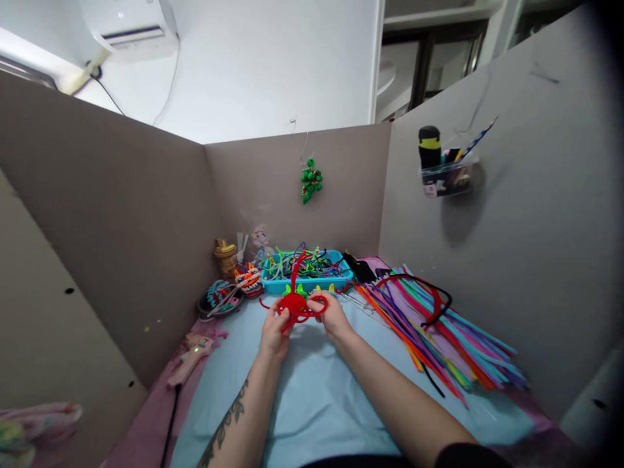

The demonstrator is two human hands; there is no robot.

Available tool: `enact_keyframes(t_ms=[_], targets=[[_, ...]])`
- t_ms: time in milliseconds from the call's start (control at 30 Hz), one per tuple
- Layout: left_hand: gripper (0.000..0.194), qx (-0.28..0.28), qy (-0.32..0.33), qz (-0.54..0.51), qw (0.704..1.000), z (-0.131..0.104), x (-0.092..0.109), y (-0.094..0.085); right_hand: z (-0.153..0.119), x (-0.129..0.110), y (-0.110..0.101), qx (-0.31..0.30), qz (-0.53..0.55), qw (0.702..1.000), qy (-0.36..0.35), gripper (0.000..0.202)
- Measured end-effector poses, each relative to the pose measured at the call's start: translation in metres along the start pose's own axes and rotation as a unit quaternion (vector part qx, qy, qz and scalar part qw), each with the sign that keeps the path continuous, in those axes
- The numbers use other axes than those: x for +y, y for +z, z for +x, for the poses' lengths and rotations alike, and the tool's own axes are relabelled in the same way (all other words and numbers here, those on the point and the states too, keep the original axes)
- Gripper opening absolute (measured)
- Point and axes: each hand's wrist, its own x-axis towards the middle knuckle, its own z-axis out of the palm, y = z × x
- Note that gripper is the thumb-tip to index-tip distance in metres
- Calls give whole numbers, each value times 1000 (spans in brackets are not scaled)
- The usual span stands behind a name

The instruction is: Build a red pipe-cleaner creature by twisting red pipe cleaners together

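Note:
Between my two hands is a red pipe cleaner piece [294,304], with a rounded, dense middle and several loose strands that loop and stick out, one of them pointing up. My left hand [275,330] pinches its left side. On the right, my right hand [332,314] has its fingers closed on a curled red loop of the same piece. Both hands are raised over the light blue cloth [312,383]. Just behind the piece are small green and yellow shapes, partly covered by it.
A blue basket [283,286] full of pipe cleaner scraps stands at the back. Bundled colourful pipe cleaners [439,331] lie to the right. On the left are a dark bowl [202,305] and a pink glue gun [191,361] with a cable. Grey panels [341,195] enclose three sides.

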Motion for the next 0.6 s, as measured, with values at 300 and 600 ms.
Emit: enact_keyframes(t_ms=[300,600], targets=[[47,-48,-32,-39,998,-6,8,5,8,-1,-10,-37,14,999,-7,16],[47,-46,-69,-65,994,-7,12,3,2,-2,-6,-99,0,995,-4,20]])
